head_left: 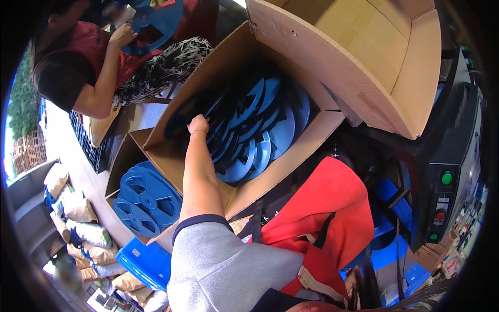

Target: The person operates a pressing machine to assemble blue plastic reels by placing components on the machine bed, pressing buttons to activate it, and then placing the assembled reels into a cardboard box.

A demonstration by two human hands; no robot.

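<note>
My left arm, in a short grey sleeve, stretches forward into a large open cardboard box [317, 151]. At the box's left side, my left hand [198, 125] is closed at the edge of one of the dark blue plastic reels; its fingertips are partly hidden. Several blue reels [283, 132] lean against one another in the box, tilted and overlapping. My right hand does not show. A red apron [327, 197] hangs over my front.
A smaller carton with blue reels [145, 192] stands left of the box. Beyond it, a person [99, 73] holds another reel [156, 23]. A second open carton [358, 47] rises behind. At right is a dark machine with buttons [446, 178]; a blue crate [145, 262] sits lower left.
</note>
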